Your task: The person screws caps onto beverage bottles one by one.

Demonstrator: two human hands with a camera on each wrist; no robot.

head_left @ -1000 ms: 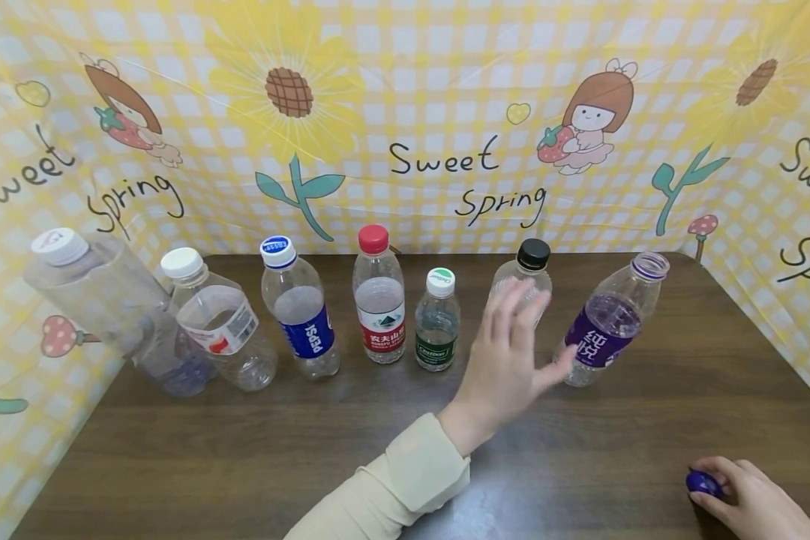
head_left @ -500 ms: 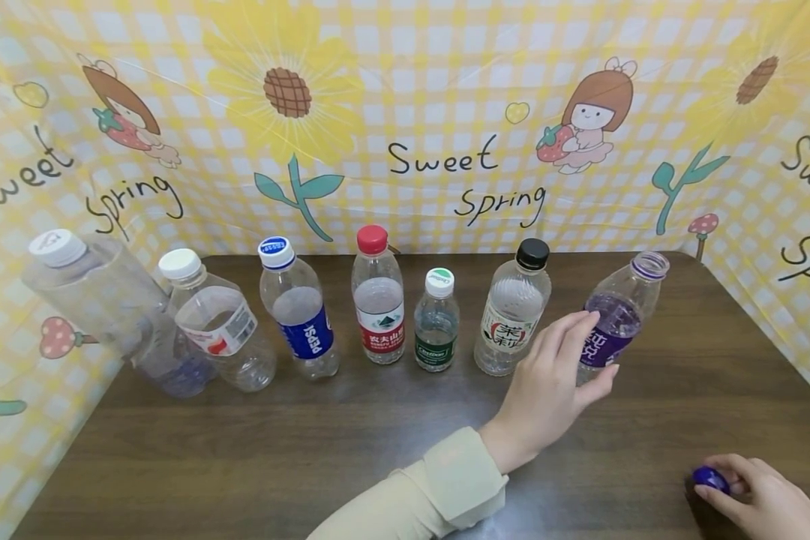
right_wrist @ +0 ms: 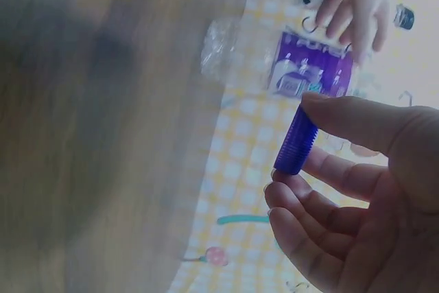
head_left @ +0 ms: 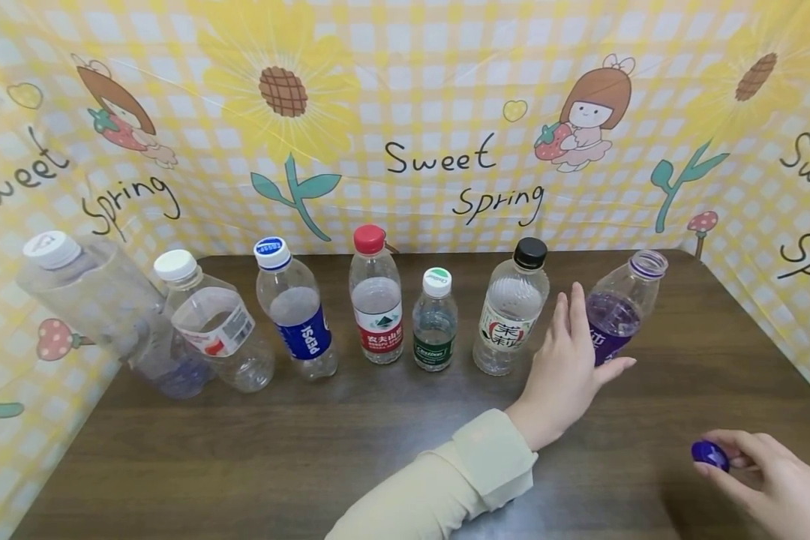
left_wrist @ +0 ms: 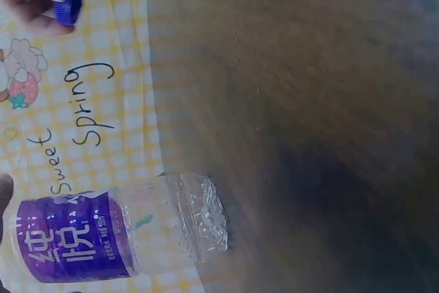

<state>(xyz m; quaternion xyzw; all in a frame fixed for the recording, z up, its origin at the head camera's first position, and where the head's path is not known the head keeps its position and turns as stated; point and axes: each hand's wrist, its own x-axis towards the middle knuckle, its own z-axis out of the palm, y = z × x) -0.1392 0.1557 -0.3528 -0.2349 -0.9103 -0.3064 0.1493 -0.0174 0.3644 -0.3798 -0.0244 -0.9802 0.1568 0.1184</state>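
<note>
An uncapped clear bottle with a purple label [head_left: 616, 324] stands at the right end of a row of plastic bottles. My left hand [head_left: 559, 379] is right at its near left side, fingers straight and thumb spread across the front, covering part of the label. In the left wrist view the bottle [left_wrist: 75, 238] shows its label and crumpled-looking clear base. My right hand [head_left: 776, 480], at the lower right, pinches a purple bottle cap [head_left: 710, 455] between thumb and fingers above the table. The right wrist view shows the cap [right_wrist: 296, 141] edge-on under the thumb.
Left of the purple-labelled bottle stands a black-capped bottle [head_left: 509, 322], then a small green-labelled bottle [head_left: 435, 330], a red-capped bottle [head_left: 376, 300] and a Pepsi bottle [head_left: 298, 315]. Two white-capped bottles, one large [head_left: 101, 300], are at the far left. A patterned cloth [head_left: 405, 75] hangs behind the table.
My left hand has moved right from in front of the black-capped bottle to the purple-labelled bottle, its fingers straightening. My right hand, with the purple cap, has risen slightly in the view.
</note>
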